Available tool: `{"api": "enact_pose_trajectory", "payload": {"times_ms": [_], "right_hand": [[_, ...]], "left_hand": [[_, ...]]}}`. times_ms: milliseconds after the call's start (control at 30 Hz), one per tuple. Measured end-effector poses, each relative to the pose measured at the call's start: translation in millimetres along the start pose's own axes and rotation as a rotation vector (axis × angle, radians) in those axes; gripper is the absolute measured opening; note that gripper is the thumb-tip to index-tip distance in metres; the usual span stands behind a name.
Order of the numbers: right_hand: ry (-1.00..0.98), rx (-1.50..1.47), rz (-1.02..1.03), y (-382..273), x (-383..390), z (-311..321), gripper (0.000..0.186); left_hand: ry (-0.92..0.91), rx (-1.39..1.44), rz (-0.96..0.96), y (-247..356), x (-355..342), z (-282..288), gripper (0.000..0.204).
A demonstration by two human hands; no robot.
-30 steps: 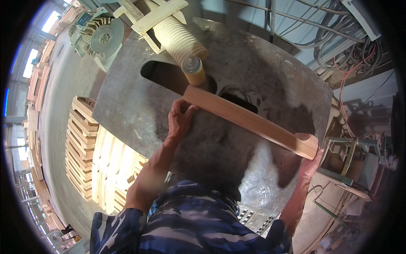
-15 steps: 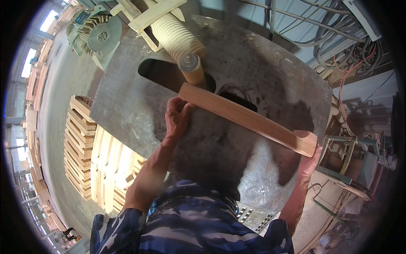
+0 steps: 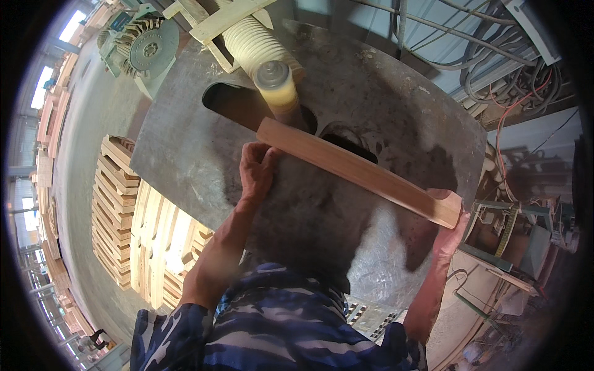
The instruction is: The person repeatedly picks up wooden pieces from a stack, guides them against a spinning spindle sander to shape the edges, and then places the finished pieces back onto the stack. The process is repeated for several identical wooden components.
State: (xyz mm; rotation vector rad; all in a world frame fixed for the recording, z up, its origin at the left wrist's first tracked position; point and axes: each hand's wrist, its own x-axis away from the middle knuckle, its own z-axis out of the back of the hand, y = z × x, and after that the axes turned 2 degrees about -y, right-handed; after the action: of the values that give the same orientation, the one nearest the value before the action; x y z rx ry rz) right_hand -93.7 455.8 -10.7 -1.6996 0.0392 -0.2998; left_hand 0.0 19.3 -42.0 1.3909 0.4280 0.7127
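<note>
A long reddish wooden piece (image 3: 352,172) with a raised right end lies diagonally over a dark metal worktop (image 3: 179,154). My left hand (image 3: 256,173) grips its near edge at the left end with curled fingers, and my right hand (image 3: 450,235) holds the right end. The left end reaches a yellowish upright cylinder (image 3: 276,93) with a grey cap, standing in one of two dark slotted openings (image 3: 226,105). Whether wood and cylinder touch I cannot tell.
A ribbed hose (image 3: 250,43) in a wooden frame and a green machine (image 3: 147,52) stand beyond the worktop. Stacked slotted wooden parts (image 3: 114,222) are at left. Cables (image 3: 476,68) and a metal frame (image 3: 495,235) sit at right. Another person (image 3: 93,343) is far off at lower left.
Both hands and the wooden piece have shifted slightly left and away from my body. The yellowish cylinder shows higher in the picture and its body looks brighter.
</note>
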Motion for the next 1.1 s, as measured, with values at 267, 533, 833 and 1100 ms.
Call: {"api": "enact_pose_trajectory", "payload": {"times_ms": [267,533,833,1100], "right_hand": [[-0.088,0.016,0.0,-0.7,-1.2,-1.1,0.067],[-0.054,0.015,0.017,2.8,-2.4,-7.1,0.067],[-0.076,-0.021,0.032,2.2,-2.0,-23.3,0.064],[-0.07,-0.043,0.001,10.8,-8.6,-21.7,0.061]], "left_hand": [[0.003,-0.05,-0.01,8.8,0.5,0.1,0.023],[0.027,-0.031,0.018,9.8,-0.4,0.9,0.024],[0.042,0.111,0.002,3.1,-1.5,1.8,0.022],[0.06,0.18,-0.037,-4.8,-4.9,2.3,0.017]]}}
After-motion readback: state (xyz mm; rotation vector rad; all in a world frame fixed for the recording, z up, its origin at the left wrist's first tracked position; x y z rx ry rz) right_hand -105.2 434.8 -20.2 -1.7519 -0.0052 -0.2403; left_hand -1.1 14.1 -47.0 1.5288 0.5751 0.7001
